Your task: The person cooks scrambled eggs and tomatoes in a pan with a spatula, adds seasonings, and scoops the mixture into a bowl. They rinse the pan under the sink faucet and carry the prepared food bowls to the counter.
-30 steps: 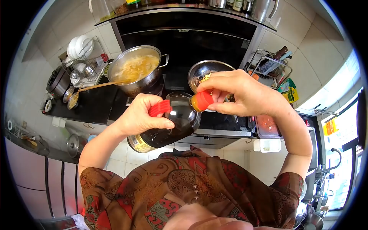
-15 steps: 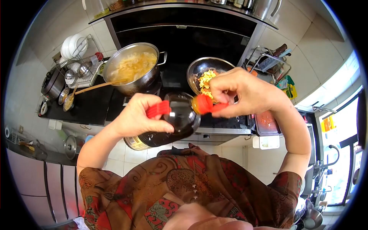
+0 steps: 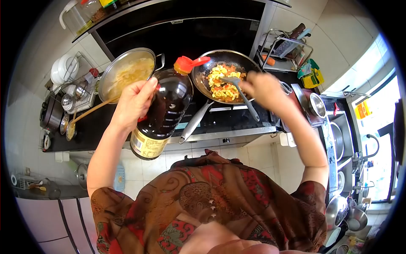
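My left hand (image 3: pixel 137 99) grips a large dark sauce bottle (image 3: pixel 169 99) by its red side handle. The bottle leans slightly right, its yellow label low down, and the flip lid of its red cap (image 3: pixel 192 63) sticks out toward the pan. Beside it on the stove sits a frying pan (image 3: pixel 196 80) with chopped egg and red pieces (image 3: pixel 220 86) in it. A grey spatula (image 3: pixel 245 99) rests in the pan, its handle over the front rim. My right hand (image 3: pixel 266 91), smeared by motion, is at the pan's right edge, near the spatula; its fingers are unclear.
A big pot (image 3: pixel 105 72) of yellowish food stands left of the pan, with a long wooden stick (image 3: pixel 91 110) leaning out. A dish rack (image 3: pixel 86 95) is at the far left. A knife rack (image 3: pixel 283 48) and a metal bowl (image 3: pixel 317 106) are on the right.
The bottle has gone from lying tilted to nearly upright, and moved left. My right hand has left the red cap and moved right. The spatula and pan handle now show.
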Motion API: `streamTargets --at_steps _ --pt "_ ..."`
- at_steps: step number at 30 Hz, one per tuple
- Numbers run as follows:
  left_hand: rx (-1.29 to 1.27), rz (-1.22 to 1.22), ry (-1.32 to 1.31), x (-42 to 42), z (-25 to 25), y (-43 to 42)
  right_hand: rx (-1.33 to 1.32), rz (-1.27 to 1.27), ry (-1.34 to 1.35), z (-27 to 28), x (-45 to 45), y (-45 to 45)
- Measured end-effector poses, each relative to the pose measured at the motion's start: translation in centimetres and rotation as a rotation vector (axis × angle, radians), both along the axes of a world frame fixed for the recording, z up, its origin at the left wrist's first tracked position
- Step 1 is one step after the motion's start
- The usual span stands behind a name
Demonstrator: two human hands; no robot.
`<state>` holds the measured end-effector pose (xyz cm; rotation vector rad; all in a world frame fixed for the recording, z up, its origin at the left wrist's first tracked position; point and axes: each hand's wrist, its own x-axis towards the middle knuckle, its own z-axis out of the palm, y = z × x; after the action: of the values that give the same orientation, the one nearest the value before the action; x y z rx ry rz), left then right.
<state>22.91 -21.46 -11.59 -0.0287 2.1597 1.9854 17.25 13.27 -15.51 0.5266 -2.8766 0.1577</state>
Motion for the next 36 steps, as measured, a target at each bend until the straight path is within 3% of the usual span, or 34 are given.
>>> streamTargets --at_steps 3,6,9,11,13,19,36 --pt "-0.125 0.040 -0.015 -2.0 -1.2 1.7 0.301 -0.057 -0.216 -5.7 1.8 -0.2" --pt "-0.188 0.017 -0.045 -3.8 -1.9 2.5 0.406 -0.148 -0.144 -11.7 1.4 0.6" --pt "-0.238 0.017 -0.073 -5.5 -2.3 3.4 0.440 -0.224 -0.060 -13.2 1.1 1.8" --pt "-0.281 -0.032 -0.081 -6.5 -2.7 3.7 0.319 -0.231 0.110 -11.6 1.4 2.9" --pt "-0.287 -0.052 -0.116 -7.5 -3.0 4.1 0.204 -0.237 -0.067 -9.6 1.6 4.5" --pt "-0.348 -0.134 -0.157 -9.3 -3.4 6.5 -0.223 -0.220 -0.109 -9.0 2.5 9.0" --pt "-0.422 -0.235 -0.206 -11.6 -3.8 10.2 -0.398 -0.276 -0.241 -8.6 4.2 11.3"
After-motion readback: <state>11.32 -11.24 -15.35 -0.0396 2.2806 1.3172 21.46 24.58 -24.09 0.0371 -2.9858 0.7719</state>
